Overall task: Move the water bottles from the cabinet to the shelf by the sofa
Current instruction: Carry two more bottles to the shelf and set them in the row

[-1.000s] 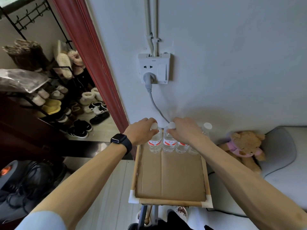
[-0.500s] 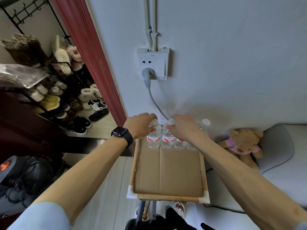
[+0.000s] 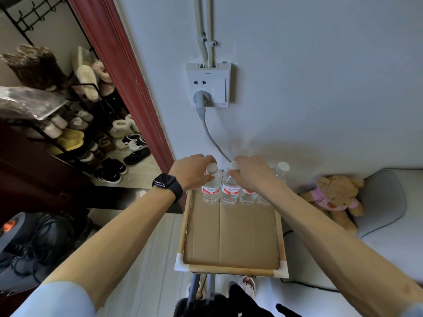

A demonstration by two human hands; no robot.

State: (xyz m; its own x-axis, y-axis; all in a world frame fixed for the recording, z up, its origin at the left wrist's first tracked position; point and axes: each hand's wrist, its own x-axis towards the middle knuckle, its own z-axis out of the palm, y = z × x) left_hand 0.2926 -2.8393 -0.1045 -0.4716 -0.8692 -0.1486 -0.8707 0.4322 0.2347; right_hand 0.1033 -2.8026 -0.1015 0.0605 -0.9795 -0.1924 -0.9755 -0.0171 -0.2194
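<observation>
Several small clear water bottles with white caps and red-and-white labels stand in a row at the far edge of the shelf's [image 3: 231, 266] cardboard-lined top. My left hand [image 3: 192, 172] is wrapped around the neck of the leftmost bottle [image 3: 211, 191]. My right hand [image 3: 251, 177] pinches the neck of the second bottle [image 3: 230, 192]. A third bottle [image 3: 247, 195] sits under my right wrist. The rightmost bottle [image 3: 282, 170] shows its cap behind my right forearm. All the bottles stand upright on the shelf.
The wall with a socket [image 3: 208, 84] and a plugged grey cable [image 3: 212, 138] is right behind the bottles. A teddy bear [image 3: 334, 197] lies on the grey sofa [image 3: 389, 202] to the right. A red door frame [image 3: 128, 78] and shoe rack [image 3: 75, 124] are at the left.
Both hands stay on the bottle necks at the shelf's far edge. The view has tipped slightly, so the shelf and hands sit a little higher in frame.
</observation>
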